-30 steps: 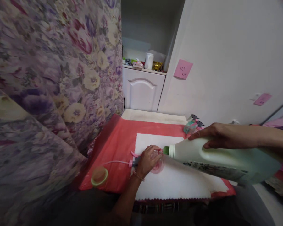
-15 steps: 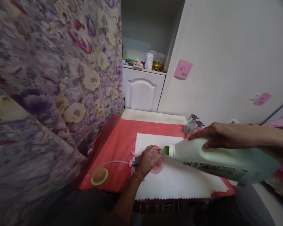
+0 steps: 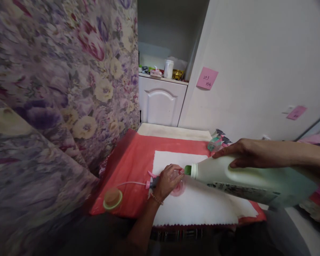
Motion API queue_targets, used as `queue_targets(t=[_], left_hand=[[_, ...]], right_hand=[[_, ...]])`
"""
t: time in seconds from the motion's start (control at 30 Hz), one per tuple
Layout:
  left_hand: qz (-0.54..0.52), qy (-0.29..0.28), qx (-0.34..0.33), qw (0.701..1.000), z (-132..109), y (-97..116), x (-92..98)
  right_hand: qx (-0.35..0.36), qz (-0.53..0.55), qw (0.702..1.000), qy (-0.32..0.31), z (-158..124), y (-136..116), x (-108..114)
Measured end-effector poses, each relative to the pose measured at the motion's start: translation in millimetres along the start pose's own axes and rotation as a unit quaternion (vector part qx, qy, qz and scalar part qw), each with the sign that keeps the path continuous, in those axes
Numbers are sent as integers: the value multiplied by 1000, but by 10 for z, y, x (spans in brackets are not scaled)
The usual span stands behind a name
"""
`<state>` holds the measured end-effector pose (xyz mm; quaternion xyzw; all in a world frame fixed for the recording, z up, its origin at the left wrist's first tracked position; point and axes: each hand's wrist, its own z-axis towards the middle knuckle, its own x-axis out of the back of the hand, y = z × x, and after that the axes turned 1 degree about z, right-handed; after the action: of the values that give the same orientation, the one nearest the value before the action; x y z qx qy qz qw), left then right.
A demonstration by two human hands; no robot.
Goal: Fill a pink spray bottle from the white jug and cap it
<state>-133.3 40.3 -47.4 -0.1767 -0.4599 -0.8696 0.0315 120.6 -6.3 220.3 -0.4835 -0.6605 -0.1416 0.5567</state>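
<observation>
My left hand [image 3: 167, 181] is closed round a clear pinkish bottle [image 3: 179, 189] that stands on a white cloth [image 3: 197, 209]. Its fingers are up at the bottle's neck. On the handle of a large pale green jug [image 3: 224, 177] my right hand [image 3: 245, 153] keeps its grip, with the jug tipped on its side. The jug's green spout [image 3: 188, 170] points left at the bottle's mouth; I cannot make out the liquid there clearly. A pink and grey spray head [image 3: 149, 184] with a thin tube lies beside my left wrist, partly hidden by it.
A round cap [image 3: 112, 200] with a light green rim sits at the red cover's [image 3: 138, 156] left edge. Several spray bottles [image 3: 215, 143] stand at the back right, near the jug. A white cabinet [image 3: 161, 103] and a flowered curtain [image 3: 96, 89] border the table.
</observation>
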Motion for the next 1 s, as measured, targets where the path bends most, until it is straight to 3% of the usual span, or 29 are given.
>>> queue_targets(t=[1.0], left_hand=[[0, 2, -5, 1000, -7, 5, 1]], right_hand=[[14, -2, 1000, -10, 24, -27, 11]])
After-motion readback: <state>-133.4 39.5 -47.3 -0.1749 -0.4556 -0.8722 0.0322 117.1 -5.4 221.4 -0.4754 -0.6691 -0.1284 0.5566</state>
